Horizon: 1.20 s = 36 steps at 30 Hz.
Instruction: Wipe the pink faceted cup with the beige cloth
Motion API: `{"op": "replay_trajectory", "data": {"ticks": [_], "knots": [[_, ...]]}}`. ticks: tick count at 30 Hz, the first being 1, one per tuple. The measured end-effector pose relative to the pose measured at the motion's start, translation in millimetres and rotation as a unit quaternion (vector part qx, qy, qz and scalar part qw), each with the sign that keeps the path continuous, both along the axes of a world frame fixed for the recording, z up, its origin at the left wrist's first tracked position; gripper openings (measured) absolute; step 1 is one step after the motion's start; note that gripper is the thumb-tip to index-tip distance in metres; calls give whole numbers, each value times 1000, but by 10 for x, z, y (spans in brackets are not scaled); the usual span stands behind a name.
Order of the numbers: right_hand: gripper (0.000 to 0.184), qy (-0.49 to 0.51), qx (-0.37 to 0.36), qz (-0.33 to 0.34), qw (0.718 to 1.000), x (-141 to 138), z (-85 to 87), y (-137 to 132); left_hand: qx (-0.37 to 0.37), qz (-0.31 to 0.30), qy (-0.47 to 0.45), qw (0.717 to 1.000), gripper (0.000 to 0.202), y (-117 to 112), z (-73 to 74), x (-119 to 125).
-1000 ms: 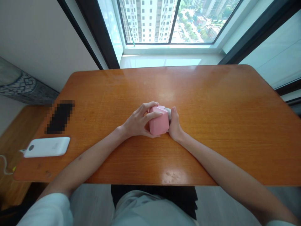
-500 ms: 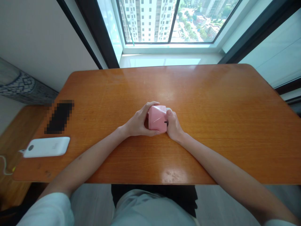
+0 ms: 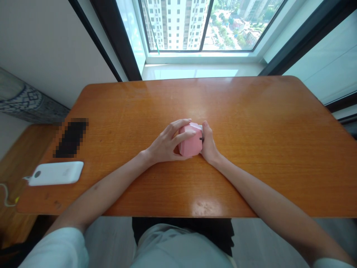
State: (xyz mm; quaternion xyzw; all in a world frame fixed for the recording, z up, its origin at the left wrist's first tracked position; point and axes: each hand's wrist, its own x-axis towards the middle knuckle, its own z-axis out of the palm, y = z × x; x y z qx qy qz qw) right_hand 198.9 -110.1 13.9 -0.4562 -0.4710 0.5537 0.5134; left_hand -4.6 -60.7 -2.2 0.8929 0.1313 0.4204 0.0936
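Head camera looks down: both hands clamp a pink box (image 3: 190, 144) at the middle of the wooden table (image 3: 251, 123); left hand (image 3: 166, 144) curls fingers over its near face, right hand (image 3: 208, 143) presses its side, and a white power bank (image 3: 55, 173) lies far left

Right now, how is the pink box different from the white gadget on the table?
The pink box is chunky and tilted; the white gadget is flat, long and lies level. The pink box is gripped between the left hand and the right hand; the white gadget lies untouched near the left edge of the table. Both have rounded corners.
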Motion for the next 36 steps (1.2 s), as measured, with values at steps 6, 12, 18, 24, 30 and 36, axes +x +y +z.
{"op": "replay_trajectory", "data": {"ticks": [6,12,18,24,30,36], "knots": [[84,-66,65,20,995,30,-50,-66,-62,0,-41,997,110,-56,104,-6],[78,-136,118,24,983,22,50,-101,-231,-20,-45,972,108,-77,88,-11],[74,-94,68,0,993,10,58,-96,-167,-33,-29,985,139,-35,14,-21],[78,-41,13,-1,999,5,2,-49,-69,-33,-4,997,129,-39,-65,10],[76,-70,44,-7,997,5,-5,-53,-50,-6,-16,999,106,-66,-20,21],[71,-122,150,13,981,13,56,-122,-154,-10,-58,986,108,-128,109,36]]}}
